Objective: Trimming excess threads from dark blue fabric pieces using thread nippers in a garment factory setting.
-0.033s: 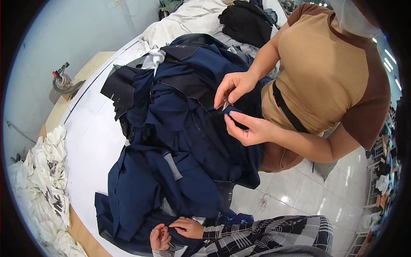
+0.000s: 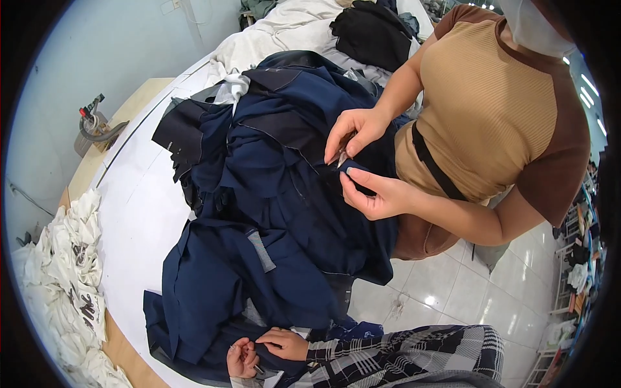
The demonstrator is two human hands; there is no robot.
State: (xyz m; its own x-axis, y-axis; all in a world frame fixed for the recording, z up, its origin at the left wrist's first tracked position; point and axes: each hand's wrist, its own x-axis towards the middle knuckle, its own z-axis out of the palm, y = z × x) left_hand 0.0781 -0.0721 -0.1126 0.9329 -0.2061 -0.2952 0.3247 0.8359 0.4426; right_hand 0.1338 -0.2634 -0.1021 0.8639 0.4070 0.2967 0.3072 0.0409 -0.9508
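Observation:
At the bottom of the head view, my left hand (image 2: 242, 359) has its fingers curled in. A thin pale object (image 2: 259, 369) shows beside its palm, too small to name. Close by on the right, my right hand (image 2: 285, 344), at the end of a black-and-white plaid sleeve (image 2: 401, 354), has its bent fingers and thumb pressed on the dark navy garment (image 2: 207, 278). The cloth between my two hands is folded, and its edge is partly hidden. A pale grey strip (image 2: 261, 251) lies on the garment farther up.
Across the pile, a co-worker's hands (image 2: 362, 132) work a small pale tool (image 2: 341, 158) at navy cloth. White cloth pieces (image 2: 71, 284) hang along the left table edge. A black bundle (image 2: 372, 35) and white fabric (image 2: 278, 35) lie at the back. Tiled floor (image 2: 446, 284) shows at right.
The co-worker's upper hand and the small tool have shifted very slightly. My own hands stay in the same place.

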